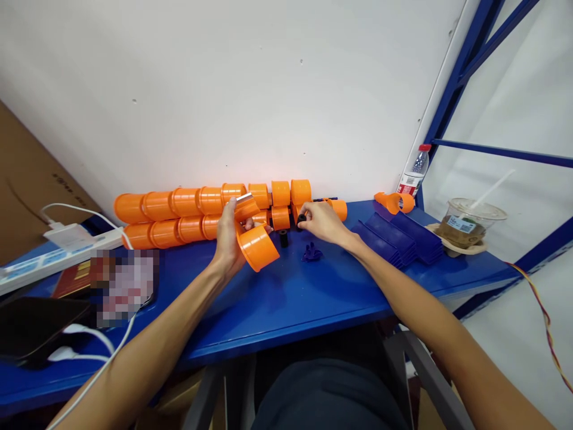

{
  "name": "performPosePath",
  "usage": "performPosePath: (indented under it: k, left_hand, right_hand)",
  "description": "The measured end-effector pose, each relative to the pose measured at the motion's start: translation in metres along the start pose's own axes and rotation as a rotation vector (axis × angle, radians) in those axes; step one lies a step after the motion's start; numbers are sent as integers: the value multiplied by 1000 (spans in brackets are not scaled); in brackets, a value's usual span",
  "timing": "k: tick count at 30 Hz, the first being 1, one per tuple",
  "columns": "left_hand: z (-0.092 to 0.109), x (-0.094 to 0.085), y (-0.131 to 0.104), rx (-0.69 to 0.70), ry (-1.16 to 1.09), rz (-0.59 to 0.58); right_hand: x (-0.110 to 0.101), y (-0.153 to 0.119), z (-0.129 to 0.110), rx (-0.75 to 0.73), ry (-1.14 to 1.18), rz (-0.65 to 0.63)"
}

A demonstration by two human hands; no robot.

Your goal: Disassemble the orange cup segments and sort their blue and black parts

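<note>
My left hand (229, 239) is closed around an orange plastic tape dispenser (258, 248). Its wide round hub points down towards me, and a shiny metal strip (244, 197) shows at its upper end. My right hand (323, 220) pinches a small black roller (301, 219) between thumb and fingertips, low over the table. Another black roller (283, 239) stands upright on the table between my hands. A little pile of small dark blue plastic pieces (312, 252) lies nearer me, below my right hand.
Stacked orange dispensers (179, 203) line the wall. Right of my hands lie dark blue plates (394, 239), an orange piece (394, 202), a bottle (414, 170) and a drink cup (465, 224). A power strip (67, 257), cables and dark device (40, 322) sit left.
</note>
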State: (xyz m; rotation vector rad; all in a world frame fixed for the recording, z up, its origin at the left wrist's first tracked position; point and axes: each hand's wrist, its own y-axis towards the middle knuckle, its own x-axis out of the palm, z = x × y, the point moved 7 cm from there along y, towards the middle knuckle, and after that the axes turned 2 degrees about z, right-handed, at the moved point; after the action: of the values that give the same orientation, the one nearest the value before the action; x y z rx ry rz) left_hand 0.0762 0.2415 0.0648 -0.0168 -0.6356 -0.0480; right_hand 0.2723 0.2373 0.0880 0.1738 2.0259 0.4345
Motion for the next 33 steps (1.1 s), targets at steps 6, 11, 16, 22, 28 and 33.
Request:
performPosePath:
  k: [6, 11, 16, 22, 28, 33]
  left_hand:
    - [-7, 2, -2, -66, 59, -4]
    - [-7, 2, -1, -27, 43, -17]
    - [-6, 3, -2, -10, 56, -32]
    - [-6, 3, -2, 6, 67, -30]
    - [-5, 3, -2, -8, 50, -24]
    - [-3, 5, -3, -22, 27, -31]
  right_hand:
    - [38, -6, -2, 18, -238, -244]
    - [46, -4, -3, 32, -213, -278]
    - [51, -4, -5, 16, -201, -286]
    - [55, -4, -4, 7, -195, -292]
    - [54, -4, -9, 4, -212, -289]
    - [56, -5, -14, -3, -228, -288]
